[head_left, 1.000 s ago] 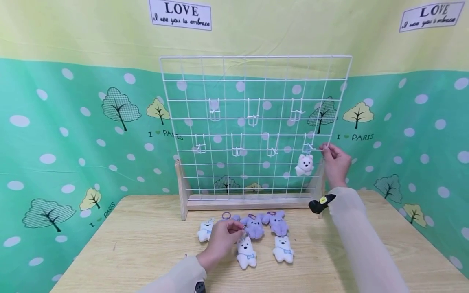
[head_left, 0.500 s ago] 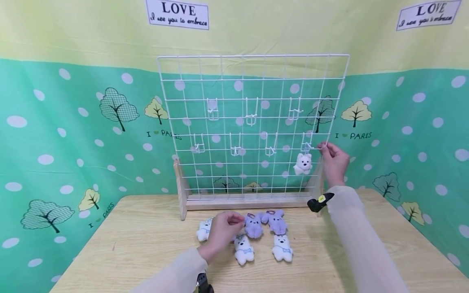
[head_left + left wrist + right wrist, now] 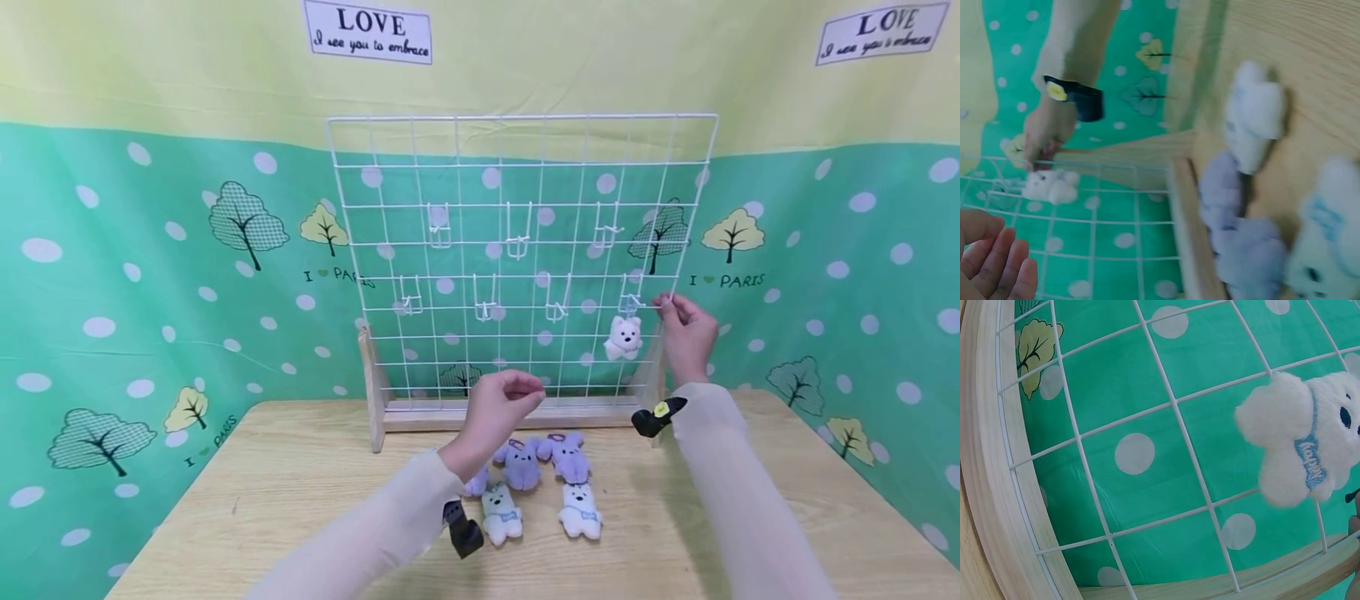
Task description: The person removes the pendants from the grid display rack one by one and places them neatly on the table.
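Observation:
My left hand (image 3: 501, 407) is raised in front of the lower part of the white wire grid (image 3: 523, 117), its fingers loosely curled. Nothing shows between its fingers (image 3: 1017, 256) in the left wrist view. At the grid's right edge my right hand (image 3: 688, 333) pinches the wire. Just left of it a white plush bear keychain (image 3: 624, 340) hangs from a hook; the right wrist view shows the blue bow (image 3: 1310, 461) on its chest. On the table lie several more plush keychains, among them a white bear (image 3: 502, 517), another white bear (image 3: 581, 512) and a purple one (image 3: 522, 467).
The grid stands in a wooden base (image 3: 517, 412) at the table's back. Several bare white hooks are on it, such as an upper hook (image 3: 517, 242) and a lower hook (image 3: 557, 307). A patterned green cloth (image 3: 150, 350) hangs behind. My left sleeve (image 3: 382, 525) crosses the table.
My left hand has risen from among the plush keychains and moved right to the grid's lower part. The white bear under it slid slightly. My right hand has stayed at the grid's edge.

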Demonstrator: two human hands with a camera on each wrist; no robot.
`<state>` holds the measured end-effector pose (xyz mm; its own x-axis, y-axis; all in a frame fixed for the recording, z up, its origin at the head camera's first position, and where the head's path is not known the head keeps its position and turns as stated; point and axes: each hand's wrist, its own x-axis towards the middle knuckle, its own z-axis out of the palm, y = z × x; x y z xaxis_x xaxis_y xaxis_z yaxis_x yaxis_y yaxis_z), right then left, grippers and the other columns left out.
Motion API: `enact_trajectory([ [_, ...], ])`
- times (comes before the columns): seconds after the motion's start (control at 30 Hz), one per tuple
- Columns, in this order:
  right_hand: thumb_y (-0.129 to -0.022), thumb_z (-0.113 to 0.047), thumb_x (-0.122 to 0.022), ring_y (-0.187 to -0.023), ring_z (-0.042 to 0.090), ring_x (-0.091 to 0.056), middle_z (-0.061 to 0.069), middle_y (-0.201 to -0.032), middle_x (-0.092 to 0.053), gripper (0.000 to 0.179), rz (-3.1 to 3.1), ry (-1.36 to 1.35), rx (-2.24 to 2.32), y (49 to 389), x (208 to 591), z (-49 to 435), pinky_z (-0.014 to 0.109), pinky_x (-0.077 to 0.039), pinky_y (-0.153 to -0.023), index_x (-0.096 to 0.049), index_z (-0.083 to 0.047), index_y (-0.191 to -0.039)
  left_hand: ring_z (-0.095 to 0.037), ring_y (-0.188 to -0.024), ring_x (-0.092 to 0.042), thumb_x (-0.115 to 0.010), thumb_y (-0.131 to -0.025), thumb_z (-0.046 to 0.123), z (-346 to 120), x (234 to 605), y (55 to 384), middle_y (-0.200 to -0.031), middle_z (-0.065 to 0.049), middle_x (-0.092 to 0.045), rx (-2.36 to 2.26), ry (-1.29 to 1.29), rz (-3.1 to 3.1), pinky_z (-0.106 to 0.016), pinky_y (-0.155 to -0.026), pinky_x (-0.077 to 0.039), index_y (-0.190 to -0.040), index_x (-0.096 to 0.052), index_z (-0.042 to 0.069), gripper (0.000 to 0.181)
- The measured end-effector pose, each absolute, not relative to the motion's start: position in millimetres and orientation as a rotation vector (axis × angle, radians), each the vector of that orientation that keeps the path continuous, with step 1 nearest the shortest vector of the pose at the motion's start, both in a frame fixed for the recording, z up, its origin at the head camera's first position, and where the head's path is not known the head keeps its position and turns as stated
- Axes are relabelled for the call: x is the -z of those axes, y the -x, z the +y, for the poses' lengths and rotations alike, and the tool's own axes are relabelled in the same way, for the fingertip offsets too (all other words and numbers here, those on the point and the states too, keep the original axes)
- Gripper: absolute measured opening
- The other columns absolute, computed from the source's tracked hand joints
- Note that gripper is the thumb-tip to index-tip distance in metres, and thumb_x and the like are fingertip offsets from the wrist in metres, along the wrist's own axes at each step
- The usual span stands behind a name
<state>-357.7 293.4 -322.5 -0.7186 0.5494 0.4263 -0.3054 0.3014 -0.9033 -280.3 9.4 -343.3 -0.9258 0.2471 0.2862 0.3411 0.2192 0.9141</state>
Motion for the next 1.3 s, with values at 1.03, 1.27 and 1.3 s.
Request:
enact_trajectory([
  [1.03, -0.093, -0.033, -0.056, -0.101, 0.006, -0.063, 0.004, -0.117, -0.066, 0.035, -1.842, 0.248, -1.483, 356.8, 324.2, 293.9, 0.019, -0.048, -0.089, -0.064, -0.011, -0.119, -0.002, -0.079, -0.060, -0.069, -0.086, 0.014, 100.1, 328.8, 304.0, -0.089, 0.006, -0.069, 1.964, 0.514, -2.120, -0.018, -0.069, -0.051, -0.098, -0.071, 0.012, 0.012],
  [1.27, -0.093, -0.030, -0.057, -0.101, 0.007, -0.064, 0.003, -0.115, -0.067, 0.034, -1.835, 0.240, -1.491, 356.4, 323.1, 293.2, 0.021, -0.048, -0.091, -0.064, -0.009, -0.119, -0.002, -0.083, -0.062, -0.069, -0.086, 0.011, 122.4, 325.0, 310.4, -0.093, 0.003, -0.071, 1.903, 0.568, -2.099, -0.015, -0.071, -0.051, -0.102, -0.071, 0.008, 0.016],
  [1.3, -0.093, -0.030, -0.057, -0.100, 0.007, -0.064, 0.003, -0.115, -0.067, 0.034, -1.836, 0.237, -1.488, 356.4, 323.3, 293.0, 0.021, -0.048, -0.091, -0.064, -0.009, -0.119, -0.002, -0.084, -0.062, -0.069, -0.086, 0.010, 125.1, 324.4, 311.0, -0.094, 0.002, -0.071, 1.902, 0.571, -2.095, -0.015, -0.071, -0.051, -0.102, -0.071, 0.007, 0.016],
])
